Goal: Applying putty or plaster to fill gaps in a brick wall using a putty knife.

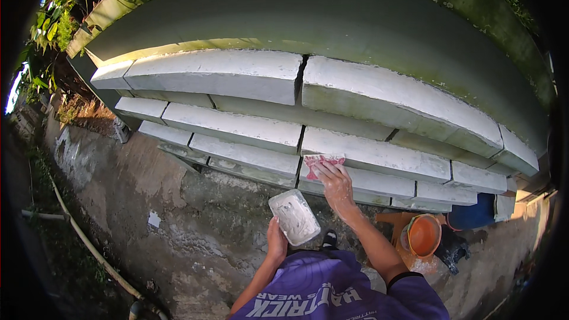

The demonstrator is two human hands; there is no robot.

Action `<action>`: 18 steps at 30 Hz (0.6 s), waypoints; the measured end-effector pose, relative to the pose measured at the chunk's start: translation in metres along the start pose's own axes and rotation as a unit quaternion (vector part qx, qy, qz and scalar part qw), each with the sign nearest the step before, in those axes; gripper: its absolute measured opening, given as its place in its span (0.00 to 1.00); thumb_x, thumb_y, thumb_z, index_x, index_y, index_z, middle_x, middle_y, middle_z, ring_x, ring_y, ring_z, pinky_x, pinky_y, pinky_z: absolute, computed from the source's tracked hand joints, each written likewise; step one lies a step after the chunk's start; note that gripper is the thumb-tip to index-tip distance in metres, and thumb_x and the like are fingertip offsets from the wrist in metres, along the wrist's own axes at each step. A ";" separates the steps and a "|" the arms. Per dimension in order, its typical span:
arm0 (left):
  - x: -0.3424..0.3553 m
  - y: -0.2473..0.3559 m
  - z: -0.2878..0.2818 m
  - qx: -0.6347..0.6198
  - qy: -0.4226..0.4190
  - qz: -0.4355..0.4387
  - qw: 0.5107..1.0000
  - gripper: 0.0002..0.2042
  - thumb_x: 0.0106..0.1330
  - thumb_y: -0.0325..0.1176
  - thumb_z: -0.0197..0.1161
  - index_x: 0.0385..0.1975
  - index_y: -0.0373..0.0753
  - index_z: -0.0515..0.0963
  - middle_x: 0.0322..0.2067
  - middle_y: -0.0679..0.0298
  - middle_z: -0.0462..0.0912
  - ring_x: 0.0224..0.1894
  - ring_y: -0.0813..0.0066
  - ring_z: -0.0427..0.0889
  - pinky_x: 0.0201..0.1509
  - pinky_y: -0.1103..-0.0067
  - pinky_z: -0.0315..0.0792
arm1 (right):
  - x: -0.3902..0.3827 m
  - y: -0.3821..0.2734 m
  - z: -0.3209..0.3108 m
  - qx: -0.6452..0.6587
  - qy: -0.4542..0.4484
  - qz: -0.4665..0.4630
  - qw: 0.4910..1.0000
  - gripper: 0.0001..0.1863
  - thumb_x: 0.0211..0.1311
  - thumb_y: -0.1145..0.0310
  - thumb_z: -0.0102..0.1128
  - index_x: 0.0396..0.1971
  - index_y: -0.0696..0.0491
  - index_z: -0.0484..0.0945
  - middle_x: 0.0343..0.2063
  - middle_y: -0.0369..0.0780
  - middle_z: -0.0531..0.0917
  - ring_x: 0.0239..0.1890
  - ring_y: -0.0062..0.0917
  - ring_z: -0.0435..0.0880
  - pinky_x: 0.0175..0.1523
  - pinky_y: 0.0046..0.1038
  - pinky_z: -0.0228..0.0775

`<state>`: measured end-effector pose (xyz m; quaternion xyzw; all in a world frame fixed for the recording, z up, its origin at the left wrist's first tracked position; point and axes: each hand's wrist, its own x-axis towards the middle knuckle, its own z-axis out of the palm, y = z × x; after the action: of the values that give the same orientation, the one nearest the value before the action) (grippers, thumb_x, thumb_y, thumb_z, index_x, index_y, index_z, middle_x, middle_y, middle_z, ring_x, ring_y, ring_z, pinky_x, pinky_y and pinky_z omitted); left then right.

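My left hand (pixel 276 239) grips a small rectangular plastic tub (pixel 304 240) by its side, tilted so the inside shows. White paste (pixel 298 216) coats the inside of the tub. Further forward, my right hand (pixel 335 186) holds a flat pink-and-white scraper (pixel 323 159), its fingers pressed down on it. The scraper lies against the stepped white slabs (pixel 379 153), close to a dark vertical gap between two of them. White residue marks my right hand and wrist. The scraper's underside is hidden.
A grey-green wall (pixel 296 12) rises behind the slabs. At the right stand an orange bucket (pixel 424 235), a dark cloth-like heap (pixel 453 250) and a blue container (pixel 479 212). A long pale pipe (pixel 89 248) runs along the left edge of the stained concrete floor (pixel 195 231).
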<state>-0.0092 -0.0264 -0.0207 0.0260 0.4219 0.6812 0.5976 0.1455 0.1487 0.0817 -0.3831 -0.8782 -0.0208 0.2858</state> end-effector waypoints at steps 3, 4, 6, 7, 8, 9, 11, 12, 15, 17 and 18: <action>-0.002 -0.001 -0.004 0.004 0.011 0.011 1.000 0.19 0.78 0.44 0.49 0.60 0.39 0.68 0.58 0.62 0.75 0.61 0.69 0.73 0.67 0.69 0.66 | 0.007 -0.003 -0.011 0.034 0.010 -0.018 0.999 0.24 0.50 0.80 0.57 0.50 0.54 0.81 0.54 0.38 0.83 0.59 0.29 0.78 0.62 0.34 0.67; -0.001 -0.001 -0.005 0.001 0.011 0.008 1.000 0.19 0.78 0.44 0.49 0.60 0.39 0.68 0.58 0.62 0.75 0.61 0.69 0.73 0.67 0.69 0.66 | 0.013 -0.001 -0.013 0.035 0.039 -0.015 0.999 0.24 0.49 0.81 0.57 0.50 0.54 0.81 0.54 0.39 0.82 0.59 0.29 0.78 0.62 0.35 0.67; 0.002 -0.003 -0.008 0.002 0.008 0.004 1.000 0.19 0.77 0.44 0.49 0.60 0.39 0.68 0.58 0.62 0.75 0.61 0.70 0.73 0.67 0.69 0.66 | 0.024 0.009 -0.008 0.022 0.054 -0.001 0.998 0.24 0.50 0.81 0.56 0.51 0.54 0.81 0.55 0.39 0.82 0.59 0.30 0.78 0.63 0.35 0.66; 0.004 -0.005 -0.010 0.003 0.003 0.002 1.000 0.19 0.77 0.44 0.49 0.60 0.39 0.68 0.58 0.62 0.75 0.61 0.70 0.73 0.67 0.69 0.66 | 0.027 0.014 -0.002 0.009 0.038 0.021 0.999 0.24 0.51 0.80 0.56 0.51 0.54 0.81 0.55 0.39 0.82 0.59 0.31 0.78 0.64 0.35 0.66; 0.004 -0.004 -0.009 0.005 -0.002 -0.001 1.000 0.19 0.77 0.44 0.49 0.60 0.39 0.68 0.58 0.62 0.75 0.61 0.70 0.73 0.67 0.69 0.66 | 0.028 0.017 0.006 -0.003 0.023 0.043 0.999 0.23 0.52 0.79 0.56 0.51 0.54 0.80 0.55 0.39 0.82 0.59 0.31 0.78 0.64 0.35 0.66; 0.004 -0.004 -0.008 0.007 -0.003 -0.001 1.000 0.19 0.77 0.44 0.49 0.60 0.39 0.68 0.58 0.62 0.75 0.61 0.70 0.73 0.67 0.69 0.66 | 0.026 0.016 0.014 -0.014 0.031 0.036 0.999 0.23 0.54 0.78 0.55 0.53 0.54 0.80 0.55 0.39 0.82 0.60 0.32 0.77 0.65 0.36 0.65; 0.002 -0.004 -0.006 0.004 -0.004 0.006 1.000 0.19 0.78 0.44 0.49 0.60 0.39 0.68 0.58 0.62 0.75 0.61 0.70 0.73 0.68 0.70 0.65 | 0.013 0.005 0.022 -0.015 0.034 0.009 0.999 0.22 0.55 0.77 0.56 0.52 0.54 0.80 0.54 0.39 0.82 0.59 0.32 0.77 0.65 0.36 0.65; 0.001 -0.003 -0.007 0.004 -0.003 0.007 1.000 0.19 0.78 0.44 0.49 0.60 0.39 0.68 0.58 0.62 0.75 0.61 0.70 0.73 0.68 0.70 0.65 | 0.007 -0.002 0.022 -0.016 0.036 -0.020 0.999 0.22 0.55 0.76 0.56 0.52 0.54 0.80 0.53 0.38 0.83 0.59 0.32 0.78 0.65 0.36 0.65; 0.001 -0.004 -0.008 -0.003 0.011 0.007 1.000 0.19 0.78 0.43 0.48 0.60 0.39 0.68 0.58 0.62 0.75 0.61 0.69 0.73 0.68 0.70 0.65 | 0.005 -0.006 0.018 0.011 0.048 -0.057 0.997 0.21 0.55 0.75 0.56 0.52 0.53 0.80 0.54 0.39 0.82 0.59 0.32 0.78 0.64 0.36 0.66; 0.002 -0.005 -0.012 -0.003 0.013 0.007 1.000 0.19 0.78 0.43 0.47 0.61 0.38 0.68 0.59 0.61 0.74 0.62 0.69 0.73 0.68 0.69 0.64 | 0.017 -0.009 0.009 0.040 0.072 -0.055 0.995 0.22 0.54 0.76 0.57 0.53 0.53 0.80 0.55 0.38 0.82 0.59 0.31 0.78 0.64 0.37 0.66; 0.001 -0.006 -0.009 -0.001 0.010 0.004 1.000 0.19 0.78 0.43 0.47 0.61 0.38 0.68 0.59 0.61 0.74 0.62 0.69 0.73 0.68 0.69 0.64 | 0.024 -0.001 0.010 0.037 0.073 -0.051 0.995 0.22 0.54 0.76 0.57 0.53 0.53 0.80 0.55 0.38 0.82 0.59 0.31 0.78 0.64 0.37 0.66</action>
<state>-0.0099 -0.0303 -0.0303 0.0204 0.4267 0.6846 0.5906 0.1265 0.1662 0.0865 -0.3241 -0.8737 -0.0310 0.3615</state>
